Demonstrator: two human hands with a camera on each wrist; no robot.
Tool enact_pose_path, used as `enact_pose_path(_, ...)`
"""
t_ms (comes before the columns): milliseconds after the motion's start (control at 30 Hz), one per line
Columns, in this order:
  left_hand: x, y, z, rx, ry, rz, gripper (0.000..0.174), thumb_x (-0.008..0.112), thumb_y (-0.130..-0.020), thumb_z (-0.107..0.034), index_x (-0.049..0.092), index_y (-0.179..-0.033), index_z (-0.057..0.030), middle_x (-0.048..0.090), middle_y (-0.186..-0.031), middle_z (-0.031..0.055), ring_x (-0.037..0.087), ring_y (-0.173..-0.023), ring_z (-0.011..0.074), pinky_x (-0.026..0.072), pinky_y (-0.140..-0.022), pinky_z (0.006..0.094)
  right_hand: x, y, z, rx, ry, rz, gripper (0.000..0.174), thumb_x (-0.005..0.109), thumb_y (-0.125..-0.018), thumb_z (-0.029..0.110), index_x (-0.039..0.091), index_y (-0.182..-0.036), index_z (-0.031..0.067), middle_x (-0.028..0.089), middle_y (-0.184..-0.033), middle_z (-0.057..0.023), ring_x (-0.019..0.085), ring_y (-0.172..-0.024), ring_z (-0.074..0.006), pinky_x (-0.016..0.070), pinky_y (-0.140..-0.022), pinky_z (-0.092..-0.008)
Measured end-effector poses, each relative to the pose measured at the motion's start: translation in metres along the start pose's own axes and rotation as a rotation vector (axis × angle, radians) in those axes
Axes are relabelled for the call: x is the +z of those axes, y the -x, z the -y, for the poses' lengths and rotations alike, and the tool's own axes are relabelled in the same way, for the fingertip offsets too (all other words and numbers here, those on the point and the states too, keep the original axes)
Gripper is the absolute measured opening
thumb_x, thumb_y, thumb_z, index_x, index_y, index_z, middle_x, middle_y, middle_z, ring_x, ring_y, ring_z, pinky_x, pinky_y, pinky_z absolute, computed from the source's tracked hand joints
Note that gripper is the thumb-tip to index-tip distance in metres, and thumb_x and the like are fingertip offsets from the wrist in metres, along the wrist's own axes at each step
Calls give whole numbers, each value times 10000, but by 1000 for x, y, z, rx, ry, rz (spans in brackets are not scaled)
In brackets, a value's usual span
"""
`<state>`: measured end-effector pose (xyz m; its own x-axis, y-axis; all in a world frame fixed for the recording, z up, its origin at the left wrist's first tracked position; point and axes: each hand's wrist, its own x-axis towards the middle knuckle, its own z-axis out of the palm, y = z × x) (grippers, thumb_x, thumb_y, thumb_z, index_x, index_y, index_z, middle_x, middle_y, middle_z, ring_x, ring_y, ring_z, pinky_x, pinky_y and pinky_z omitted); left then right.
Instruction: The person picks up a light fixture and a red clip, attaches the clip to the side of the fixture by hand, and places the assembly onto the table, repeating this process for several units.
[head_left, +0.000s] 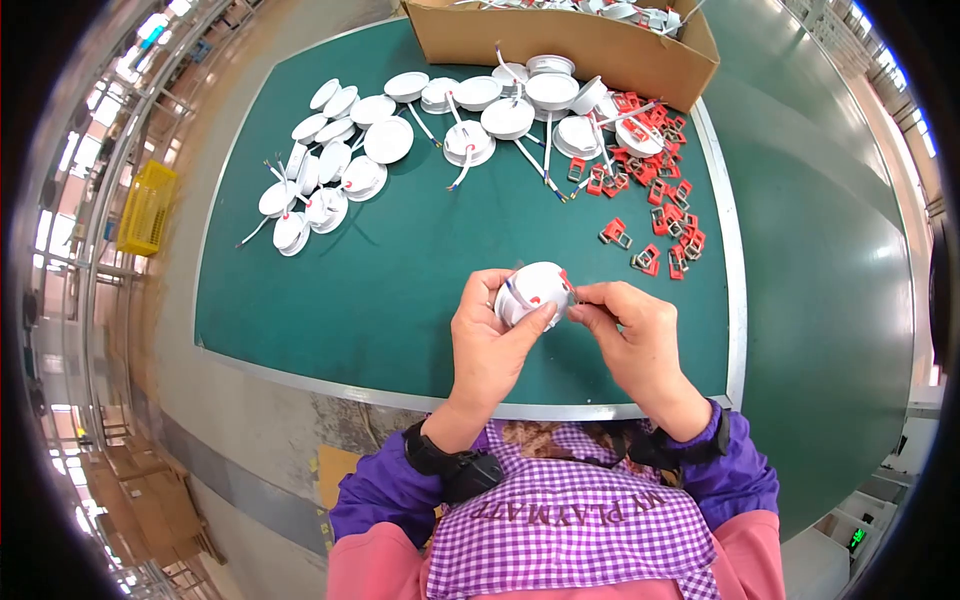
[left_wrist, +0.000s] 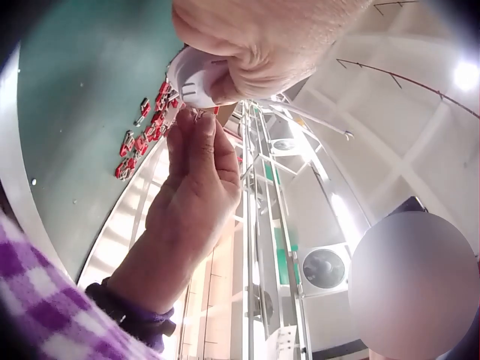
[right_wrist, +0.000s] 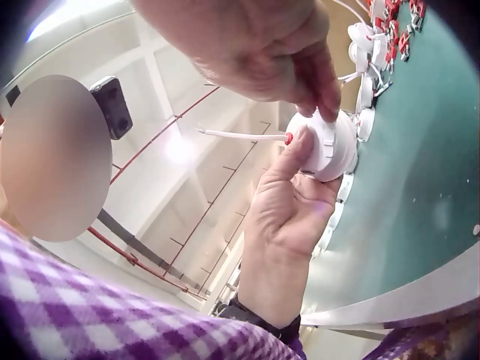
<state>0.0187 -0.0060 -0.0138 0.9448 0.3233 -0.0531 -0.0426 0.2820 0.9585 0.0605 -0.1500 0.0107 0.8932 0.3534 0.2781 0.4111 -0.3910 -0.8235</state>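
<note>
Head view: a white round fixture [head_left: 530,288] is gripped by the left hand [head_left: 485,335] above the green table [head_left: 400,275], while a small red clip [head_left: 566,281] is pinched at its rim by the right hand [head_left: 638,335]. Beyond, loose clips [head_left: 648,261] are scattered at right; farther, other white fixtures [head_left: 388,140] are spread before a cardboard box [head_left: 480,38].

One High, Two Close

From the head we look down over the green table [head_left: 400,280]; from each wrist, close in, we face the ceiling [left_wrist: 427,142], seemingly at a tilt. Both wrist views share the white disc [right_wrist: 339,150].
</note>
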Motion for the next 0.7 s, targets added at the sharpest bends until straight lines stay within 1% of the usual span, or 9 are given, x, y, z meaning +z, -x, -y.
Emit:
enact_pose_path(133,2,3,-2,14,-4,25,288,654,-800,15,499,-1042,22,584,-955,47,564,-859,81,485,-733,218,2,2,1,0,-1,-7,119,661,-763,33,614,-870,6,619,-740,-136,624,-647,-279,483,-546,-332)
enact_pose_path(200,-1,3,-1,54,-115,54,270,648,-799,17,528,-1041,18,591,-954,40,561,-854,76,480,-724,214,3,3,1,-19,25,-18,113,661,-763,36,612,-860,6,618,-738,-135,620,-643,-280,482,-544,-333)
enact_pose_path(233,-1,3,0,53,-115,54,270,648,-799,17,528,-1041,18,591,-954,40,561,-854,76,480,-724,214,4,3,1,-38,51,-30,107,662,-763,39,610,-850,7,617,-737,-134,617,-639,-282,481,-541,-334)
enact_pose_path(300,-3,3,3,48,-138,49,326,672,-769,54,521,-1057,26,594,-973,69,589,-867,107,505,-747,229,6,4,1,-35,57,-37,102,661,-764,40,608,-844,7,615,-732,-133,614,-636,-282,480,-539,-335)
enact_pose_path(433,-3,5,7,18,-119,77,323,667,-775,52,519,-1061,26,592,-980,67,589,-864,105,506,-746,228,5,7,0,-33,89,-52,89,658,-765,38,604,-831,10,607,-718,-130,608,-624,-282,476,-530,-340)
enact_pose_path(500,-2,6,8,49,-124,70,265,626,-806,28,542,-1057,9,606,-935,26,557,-842,66,469,-728,217,5,8,0,-26,74,-55,90,656,-766,36,602,-834,12,605,-714,-128,606,-622,-282,474,-528,-342)
enact_pose_path(633,2,7,10,84,-127,59,268,624,-806,31,543,-1059,4,609,-940,27,558,-842,66,467,-729,216,8,10,1,-29,70,-93,92,648,-771,30,589,-838,10,603,-708,-122,606,-622,-281,471,-521,-342)
enact_pose_path(700,6,8,11,83,-80,10,268,611,-805,45,546,-1061,-4,612,-938,33,562,-842,69,467,-727,214,8,9,1,-44,95,-90,90,644,-772,25,584,-838,8,602,-703,-123,607,-617,-278,472,-519,-340)
